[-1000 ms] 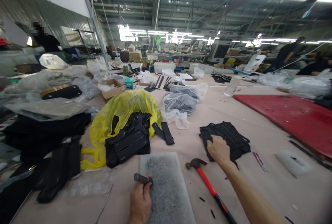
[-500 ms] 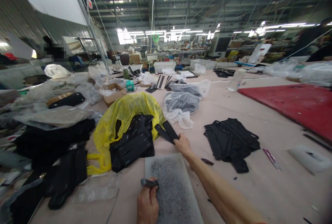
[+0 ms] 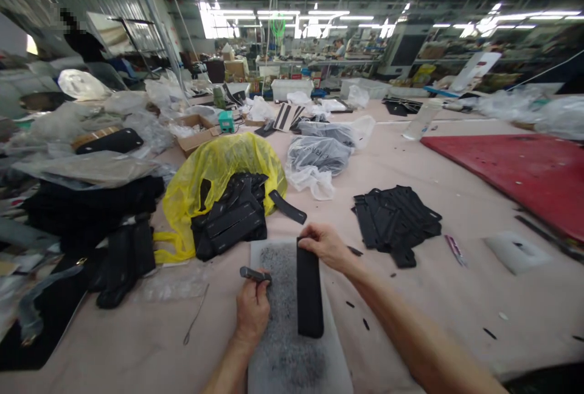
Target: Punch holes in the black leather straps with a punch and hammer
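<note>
My right hand (image 3: 326,246) pinches the top end of a wide black strip (image 3: 310,293), which reaches down over the right part of a grey, dark-marked board (image 3: 283,345). Between the thumb and fingers of my left hand (image 3: 252,309) is a short dark metal tool (image 3: 253,274), lying crosswise over the board's left edge; its exact kind cannot be made out. Another black strip (image 3: 288,207) lies just beyond the board, beside a yellow plastic bag (image 3: 223,151) whose mouth shows stacked black pieces (image 3: 235,224).
To the right lies a pile of black pieces (image 3: 395,221), with pink-handled snippers (image 3: 455,250) and a whitish block (image 3: 516,252) beyond. A red board (image 3: 511,166) covers the far right. Clear plastic-wrapped goods (image 3: 319,154) sit ahead; black material (image 3: 123,260) is heaped left.
My right hand has drawn one black strip back from beside the yellow bag to over the board, leaving another behind. My left hand keeps the metal tool. The view has tilted down.
</note>
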Demonstrator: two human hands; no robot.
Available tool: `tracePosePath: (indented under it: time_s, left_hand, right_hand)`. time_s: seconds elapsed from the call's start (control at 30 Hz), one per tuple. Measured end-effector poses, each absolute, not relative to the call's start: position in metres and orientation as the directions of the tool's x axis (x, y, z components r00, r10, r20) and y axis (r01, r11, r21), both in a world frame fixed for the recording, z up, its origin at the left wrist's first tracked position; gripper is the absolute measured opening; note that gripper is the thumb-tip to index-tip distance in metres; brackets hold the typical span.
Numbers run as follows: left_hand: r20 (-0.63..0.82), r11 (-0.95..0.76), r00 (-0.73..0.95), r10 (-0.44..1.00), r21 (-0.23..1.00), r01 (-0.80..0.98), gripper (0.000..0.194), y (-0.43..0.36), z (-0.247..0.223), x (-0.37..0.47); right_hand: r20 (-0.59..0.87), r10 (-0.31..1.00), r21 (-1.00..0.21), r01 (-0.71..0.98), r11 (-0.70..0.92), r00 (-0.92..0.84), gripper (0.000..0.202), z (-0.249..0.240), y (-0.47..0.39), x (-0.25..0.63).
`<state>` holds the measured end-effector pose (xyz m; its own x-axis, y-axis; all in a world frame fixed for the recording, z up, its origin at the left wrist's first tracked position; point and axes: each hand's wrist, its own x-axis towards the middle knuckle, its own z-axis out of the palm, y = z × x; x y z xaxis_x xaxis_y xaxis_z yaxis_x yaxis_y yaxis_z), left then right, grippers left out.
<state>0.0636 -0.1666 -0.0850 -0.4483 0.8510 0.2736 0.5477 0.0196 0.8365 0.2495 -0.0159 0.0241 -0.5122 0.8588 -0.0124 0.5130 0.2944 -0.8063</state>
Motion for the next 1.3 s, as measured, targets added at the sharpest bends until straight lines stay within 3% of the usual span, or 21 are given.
tracePosePath:
  time_s: [0.13, 0.33, 0.57, 0.8, 1.07, 1.3]
  left_hand:
    - [0.299, 0.009, -0.434, 0.850, 0.814, 0.580, 0.026, -0.166, -0.085, 0.063]
    - [0.294, 0.009, -0.427, 0.855, 0.815, 0.579, 0.025, -0.165, -0.084, 0.064]
    - [0.237, 0.032, -0.441, 0.866, 0.853, 0.521, 0.026, -0.164, -0.076, 0.063]
    - [0.231, -0.026, -0.342, 0.911, 0.859, 0.511, 0.028, -0.131, -0.049, 0.082]
    - [0.189, -0.034, -0.250, 0.949, 0.855, 0.518, 0.025, -0.119, -0.065, 0.092]
    - [0.156, 0.001, -0.228, 0.961, 0.822, 0.570, 0.028, -0.117, -0.064, 0.092]
  right_hand:
    - [0.004, 0.859, -0.745, 0.572, 0.344, -0.512, 0.009, -0.021, -0.053, 0.217]
    - [0.137, 0.893, -0.545, 0.721, 0.429, -0.428, 0.042, -0.031, -0.095, 0.235]
    - [-0.005, 0.825, -0.356, 0.772, 0.527, -0.565, 0.072, -0.052, -0.160, 0.267]
    - [0.014, 0.840, -0.412, 0.763, 0.498, -0.542, 0.079, -0.053, -0.174, 0.264]
    - [0.013, 0.853, -0.514, 0.729, 0.453, -0.521, 0.080, -0.052, -0.170, 0.268]
    - [0.055, 0.861, -0.499, 0.733, 0.462, -0.505, 0.075, -0.056, -0.170, 0.269]
